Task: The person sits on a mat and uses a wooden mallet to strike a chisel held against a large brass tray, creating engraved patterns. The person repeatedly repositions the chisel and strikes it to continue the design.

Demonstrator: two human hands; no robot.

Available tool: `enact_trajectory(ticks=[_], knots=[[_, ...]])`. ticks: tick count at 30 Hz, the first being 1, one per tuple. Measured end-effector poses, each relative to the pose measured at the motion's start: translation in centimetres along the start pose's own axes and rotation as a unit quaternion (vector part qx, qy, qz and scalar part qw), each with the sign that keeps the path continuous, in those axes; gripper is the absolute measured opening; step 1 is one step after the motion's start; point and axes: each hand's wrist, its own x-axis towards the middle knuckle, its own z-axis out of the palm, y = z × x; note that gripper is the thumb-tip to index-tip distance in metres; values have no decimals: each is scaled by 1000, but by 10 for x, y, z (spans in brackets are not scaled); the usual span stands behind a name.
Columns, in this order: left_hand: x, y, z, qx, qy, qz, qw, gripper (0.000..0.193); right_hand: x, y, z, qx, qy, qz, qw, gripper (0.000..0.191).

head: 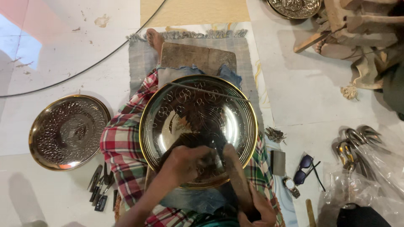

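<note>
A large shiny round metal tray (198, 109) with a gold rim and engraved patterns lies on my lap. My left hand (191, 162) rests on its near part with the fingers pinched around a small chisel-like tool (218, 159), mostly hidden. My right hand (257, 208) grips the handle of a wooden mallet (235, 172) whose head is over the tray beside the tool. A thin metal rod (206, 91) lies across the tray's far side. A plaid cloth (122, 143) covers my legs.
A second engraved round tray (67, 131) lies on the floor at left, with several small punches (100, 187) near it. At right lie a wristwatch (290, 185), sunglasses (304, 169), plastic bags (366, 176) and metal hooks (357, 141). Wooden pieces (357, 25) are stacked at far right.
</note>
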Motion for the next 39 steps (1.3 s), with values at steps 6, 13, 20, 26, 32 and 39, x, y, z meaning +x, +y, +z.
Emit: enact_trajectory(ticks=[6,13,20,26,32,39], knots=[[-46,22,39,-341,459,-57,818,23,37,-54,1,148,17,229,962,77],[-51,27,53,-155,471,-174,851,21,125,-102,-13,65,-86,-12,994,69],[-43,25,61,-96,455,-120,877,32,195,-150,-30,-91,-270,10,959,80],[-42,19,63,-104,423,-179,882,33,237,-161,-22,-168,-377,-41,910,89],[-39,15,63,-32,433,-160,887,35,264,-172,-21,-138,-416,-111,892,92],[-39,13,72,-73,458,-142,875,24,279,-188,-10,-232,-443,-114,858,94]])
